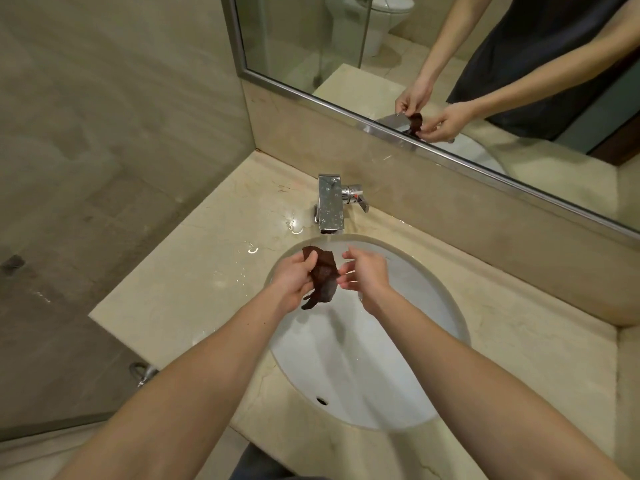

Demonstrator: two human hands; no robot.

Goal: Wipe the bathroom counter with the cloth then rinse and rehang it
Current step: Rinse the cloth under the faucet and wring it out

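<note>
Rinse step underway: left hand (294, 282) is pinching the dark cloth (322, 275) over the sink (363, 393), just below the faucet (330, 206). Right hand (367, 275) is hovering beside it, fingers spread, holding nothing. Water seems to be running. Best to be spreading the cloth with both hands under the stream, then wringing over the basin
</note>
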